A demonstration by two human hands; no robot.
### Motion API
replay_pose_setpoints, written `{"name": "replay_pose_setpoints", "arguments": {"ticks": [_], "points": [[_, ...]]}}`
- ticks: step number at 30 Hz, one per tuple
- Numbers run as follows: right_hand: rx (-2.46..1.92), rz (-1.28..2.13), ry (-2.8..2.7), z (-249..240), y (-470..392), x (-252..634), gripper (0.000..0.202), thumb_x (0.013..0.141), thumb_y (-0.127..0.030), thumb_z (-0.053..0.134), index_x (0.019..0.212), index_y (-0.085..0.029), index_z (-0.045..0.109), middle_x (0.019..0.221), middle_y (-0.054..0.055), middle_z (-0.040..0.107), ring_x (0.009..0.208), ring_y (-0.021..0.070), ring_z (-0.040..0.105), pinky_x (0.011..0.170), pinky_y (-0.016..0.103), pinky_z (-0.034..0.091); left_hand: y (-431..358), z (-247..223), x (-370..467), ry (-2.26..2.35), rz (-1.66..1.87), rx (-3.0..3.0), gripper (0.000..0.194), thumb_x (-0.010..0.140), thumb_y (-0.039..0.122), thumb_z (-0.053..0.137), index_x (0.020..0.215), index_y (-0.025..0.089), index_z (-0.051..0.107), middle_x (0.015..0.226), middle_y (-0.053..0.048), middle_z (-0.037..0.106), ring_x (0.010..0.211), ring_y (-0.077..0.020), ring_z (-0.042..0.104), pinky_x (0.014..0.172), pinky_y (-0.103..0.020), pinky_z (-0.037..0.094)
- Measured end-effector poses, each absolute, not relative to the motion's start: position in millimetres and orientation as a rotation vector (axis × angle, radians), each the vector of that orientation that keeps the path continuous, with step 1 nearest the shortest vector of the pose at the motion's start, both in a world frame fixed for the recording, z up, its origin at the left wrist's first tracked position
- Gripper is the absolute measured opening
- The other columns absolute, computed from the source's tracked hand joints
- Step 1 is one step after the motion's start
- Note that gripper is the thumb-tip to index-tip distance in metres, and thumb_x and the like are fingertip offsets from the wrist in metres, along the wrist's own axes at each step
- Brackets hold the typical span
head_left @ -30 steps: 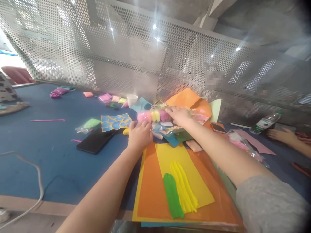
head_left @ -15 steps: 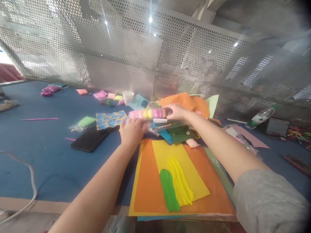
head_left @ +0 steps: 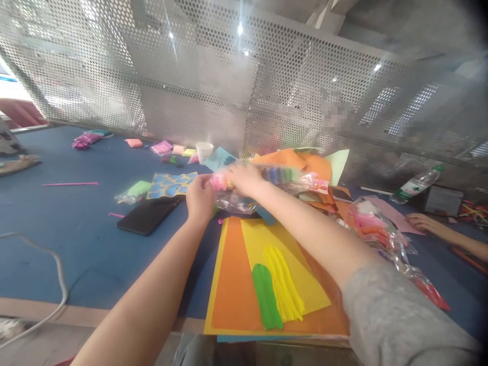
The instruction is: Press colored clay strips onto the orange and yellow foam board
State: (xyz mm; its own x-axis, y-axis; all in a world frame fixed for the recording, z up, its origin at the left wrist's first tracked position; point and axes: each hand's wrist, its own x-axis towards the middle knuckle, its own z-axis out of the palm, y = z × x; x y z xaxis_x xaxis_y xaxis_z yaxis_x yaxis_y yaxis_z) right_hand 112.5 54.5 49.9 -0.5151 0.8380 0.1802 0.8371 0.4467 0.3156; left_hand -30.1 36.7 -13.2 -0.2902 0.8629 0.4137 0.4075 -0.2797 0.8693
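Note:
Both my hands are on a long clear plastic pack of coloured clay [head_left: 280, 175], held above the clutter at the middle of the table. Its pink left end is between the fingers of my left hand [head_left: 200, 195]. My right hand [head_left: 244, 178] is closed over the pack a little further right, blurred by motion, with the fingertips partly hidden. Blue, green and pink pieces show through the wrapper to the right of that hand. Nearer me, a green clay strip [head_left: 267, 295] and a ridged yellow clay strip [head_left: 285, 287] lie on a yellow sheet [head_left: 312, 290] over orange paper [head_left: 229, 284].
A black phone-like slab [head_left: 147, 216] and a blue patterned card [head_left: 173, 184] lie left. A white cup [head_left: 205, 151] stands at the back. Bagged clay [head_left: 371, 218], a bottle [head_left: 417, 184] and another person's hand [head_left: 421, 222] are at right. A cable [head_left: 61, 269] crosses the left front.
My right hand has moved left along the pack, and more of the pack now shows to its right. Bagged clay has appeared at right, and another person's hand has come in there.

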Motion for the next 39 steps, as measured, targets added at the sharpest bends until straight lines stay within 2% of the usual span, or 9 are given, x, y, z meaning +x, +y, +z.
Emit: {"name": "replay_pose_setpoints", "arguments": {"ticks": [4, 7, 11, 17, 19, 24, 29, 34, 39], "points": [[1.665, 0.57, 2.66, 40.2, 63.4, 86.8, 0.033, 0.085, -0.009, 0.047, 0.116, -0.01, 0.058, 0.118, 0.019, 0.064, 0.112, 0.0306, 0.057, 0.088, 0.045, 0.047, 38.2, -16.5, -29.5, 1.562, 1.625, 1.537, 0.034, 0.082, 0.023, 0.045, 0.11, 0.017, 0.063, 0.112, -0.008, 0.067, 0.101, -0.0218, 0.062, 0.092, -0.037, 0.048], [1.703, 0.526, 2.682, 41.2, 60.9, 87.7, 0.032, 0.083, -0.012, 0.051, 0.113, -0.014, 0.06, 0.12, 0.016, 0.063, 0.113, 0.0303, 0.055, 0.088, 0.045, 0.047, 40.9, -19.0, -29.9, 1.548, 1.632, 1.562, 0.04, 0.082, 0.02, 0.043, 0.118, 0.018, 0.06, 0.123, -0.009, 0.063, 0.111, -0.0235, 0.059, 0.097, -0.039, 0.046], [1.769, 0.44, 2.717, 45.6, 51.2, 102.7, 0.038, 0.079, -0.019, 0.057, 0.117, -0.022, 0.057, 0.123, 0.009, 0.062, 0.112, 0.0266, 0.056, 0.088, 0.039, 0.046, 40.5, -18.6, -28.4, 1.522, 1.639, 1.676, 0.037, 0.08, 0.014, 0.041, 0.106, 0.017, 0.067, 0.128, -0.011, 0.06, 0.127, -0.025, 0.049, 0.108, -0.041, 0.036], [1.799, 0.366, 2.859, 42.1, 43.2, 117.6, 0.022, 0.081, -0.024, 0.052, 0.1, -0.022, 0.064, 0.107, 0.007, 0.068, 0.1, 0.0237, 0.06, 0.086, 0.034, 0.044, 37.4, -17.7, -26.0, 1.463, 1.675, 1.496, 0.038, 0.08, 0.015, 0.044, 0.113, 0.023, 0.062, 0.105, -0.005, 0.07, 0.101, -0.0221, 0.063, 0.09, -0.037, 0.047], [1.793, 0.348, 2.927, 38.6, 43.1, 122.4, 0.018, 0.081, -0.025, 0.052, 0.094, -0.022, 0.064, 0.105, 0.005, 0.068, 0.099, 0.0229, 0.06, 0.085, 0.033, 0.043, 38.9, -18.2, -25.5, 1.405, 1.719, 1.384, 0.031, 0.08, 0.019, 0.048, 0.105, 0.023, 0.065, 0.097, -0.004, 0.07, 0.094, -0.0216, 0.063, 0.085, -0.035, 0.048], [1.684, 0.097, 3.269, 28.1, 46.4, 136.0, 0.013, 0.071, -0.021, 0.062, 0.083, -0.022, 0.066, 0.102, 0.003, 0.069, 0.1, 0.0218, 0.06, 0.088, 0.033, 0.044, 48.7, -19.8, -23.7, 1.258, 1.791, 1.053, 0.024, 0.076, 0.022, 0.053, 0.096, 0.019, 0.065, 0.079, -0.003, 0.063, 0.073, -0.017, 0.061, 0.069, -0.029, 0.05], [1.461, -0.163, 3.618, 27.3, 37.2, 140.7, 0.032, 0.065, -0.021, 0.069, 0.097, -0.018, 0.067, 0.106, 0.007, 0.07, 0.104, 0.0241, 0.062, 0.095, 0.037, 0.045, 57.8, -19.6, -30.0, 1.245, 1.816, 0.909, 0.03, 0.073, 0.018, 0.049, 0.101, 0.018, 0.06, 0.07, 0.0, 0.058, 0.058, -0.0122, 0.055, 0.057, -0.024, 0.047], [1.115, -0.299, 3.81, 42.3, 7.0, 144.5, 0.043, 0.066, -0.028, 0.073, 0.108, -0.024, 0.064, 0.11, 0.003, 0.07, 0.104, 0.023, 0.064, 0.103, 0.043, 0.041, 59.4, -20.9, -36.9, 1.22, 1.824, 0.845, 0.023, 0.067, 0.013, 0.052, 0.089, 0.016, 0.06, 0.077, -0.002, 0.061, 0.065, -0.0135, 0.059, 0.055, -0.022, 0.047], [1.562, -0.218, 4.295, 74.0, -1.8, 169.7, 0.03, 0.077, -0.027, 0.067, 0.106, -0.026, 0.063, 0.105, 0.002, 0.067, 0.102, 0.0192, 0.063, 0.093, 0.039, 0.05, 58.7, -21.5, -32.9, 1.221, 1.804, 0.82, 0.032, 0.063, 0.006, 0.048, 0.09, 0.019, 0.061, 0.103, -0.007, 0.062, 0.074, -0.0179, 0.065, 0.052, -0.025, 0.051]]}}
